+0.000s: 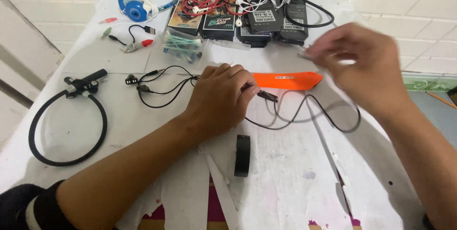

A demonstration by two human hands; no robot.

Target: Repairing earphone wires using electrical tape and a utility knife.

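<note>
Both of your hands are on the black earphone cable [304,111] mid-surface: your left hand [221,96] pinches its plug end, your blurred right hand [357,63] lifts the rest, grip unclear, tape roll [242,155] untouched nearby.

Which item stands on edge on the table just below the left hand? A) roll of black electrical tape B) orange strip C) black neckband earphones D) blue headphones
A: the roll of black electrical tape stands on its edge on the white table covering, just below the left hand, which pinches a black earphone cable.
</note>
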